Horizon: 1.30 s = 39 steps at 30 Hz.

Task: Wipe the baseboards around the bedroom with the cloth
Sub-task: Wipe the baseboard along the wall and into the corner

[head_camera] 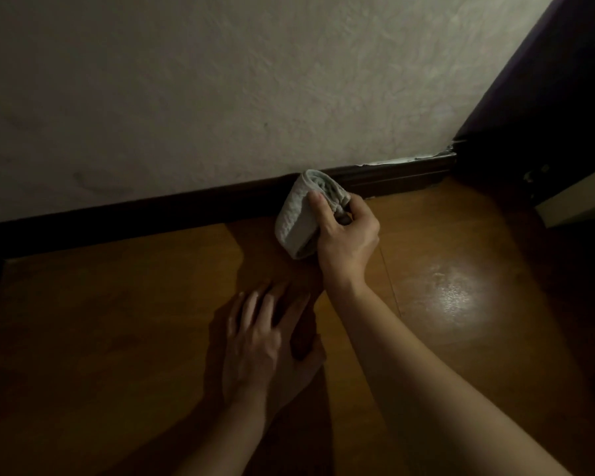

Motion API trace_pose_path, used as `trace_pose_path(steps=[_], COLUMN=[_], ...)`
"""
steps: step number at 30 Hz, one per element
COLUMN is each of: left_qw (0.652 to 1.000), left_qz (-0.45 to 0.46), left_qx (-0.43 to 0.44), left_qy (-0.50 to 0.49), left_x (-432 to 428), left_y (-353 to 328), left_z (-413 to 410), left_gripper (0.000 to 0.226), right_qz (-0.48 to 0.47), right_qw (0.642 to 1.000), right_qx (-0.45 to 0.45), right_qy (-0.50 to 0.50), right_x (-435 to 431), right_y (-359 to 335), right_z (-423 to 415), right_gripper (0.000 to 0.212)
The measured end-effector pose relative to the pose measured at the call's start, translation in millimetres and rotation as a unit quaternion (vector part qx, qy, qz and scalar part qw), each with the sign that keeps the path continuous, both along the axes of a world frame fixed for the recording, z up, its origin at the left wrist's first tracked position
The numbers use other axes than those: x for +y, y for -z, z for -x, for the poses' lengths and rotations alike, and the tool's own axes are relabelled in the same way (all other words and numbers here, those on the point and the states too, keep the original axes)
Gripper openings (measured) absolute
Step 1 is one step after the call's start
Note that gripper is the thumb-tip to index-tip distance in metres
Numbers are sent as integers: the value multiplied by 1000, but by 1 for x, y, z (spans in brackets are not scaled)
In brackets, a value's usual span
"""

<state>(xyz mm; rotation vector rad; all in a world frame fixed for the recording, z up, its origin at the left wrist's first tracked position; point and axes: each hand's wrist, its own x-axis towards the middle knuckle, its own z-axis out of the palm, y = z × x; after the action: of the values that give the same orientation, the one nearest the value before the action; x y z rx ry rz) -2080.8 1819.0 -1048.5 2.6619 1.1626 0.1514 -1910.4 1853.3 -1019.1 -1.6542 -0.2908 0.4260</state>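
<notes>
A dark brown baseboard (152,209) runs along the foot of the pale textured wall, from the left edge to the right corner. My right hand (346,238) grips a folded grey cloth (298,218), thumb on its outer face, fingers curled round the fold. The cloth's upper end lies against the baseboard near the middle of the frame. My left hand (267,341) rests flat on the wooden floor in front of me, fingers spread and straight, holding nothing.
Brown wooden floor (100,321) spreads to the left and right, with a bright glare patch (452,293) at the right. A dark door or panel (547,115) closes off the right corner. White chipped filler (402,161) marks the baseboard's top edge near that corner.
</notes>
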Motion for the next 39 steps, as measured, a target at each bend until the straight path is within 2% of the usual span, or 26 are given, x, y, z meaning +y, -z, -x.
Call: trace_pose_path(steps=[4, 10, 15, 19, 25, 34, 39], left_qw=[1000, 1000, 1000, 1000, 1000, 1000, 1000], left_qz=[-6, 13, 15, 6, 3, -4, 7], left_qx=[13, 12, 16, 10, 26, 16, 10], left_qy=[-2, -11, -16, -15, -16, -15, -17], left_x=[-1, -3, -3, -3, -3, -4, -3], left_y=[-2, -5, -3, -3, -4, -1, -1], left_z=[-2, -4, -4, -5, -5, -5, -6], left_gripper=[58, 63, 64, 63, 64, 65, 65], right_qz=[11, 19, 36, 42, 56, 59, 77], right_qw=[1000, 994, 993, 984, 985, 978, 981], right_qx=[-24, -52, -79, -74, -119, -101, -108], right_qy=[17, 98, 83, 158, 109, 175, 143], right_x=[-15, -42, -47, -65, -62, -75, -75], right_y=[-2, -5, -5, -8, -5, 0, 3], right_z=[-32, -85, -96, -131, -131, -154, -147], right_gripper=[22, 18, 17, 18, 18, 20, 17])
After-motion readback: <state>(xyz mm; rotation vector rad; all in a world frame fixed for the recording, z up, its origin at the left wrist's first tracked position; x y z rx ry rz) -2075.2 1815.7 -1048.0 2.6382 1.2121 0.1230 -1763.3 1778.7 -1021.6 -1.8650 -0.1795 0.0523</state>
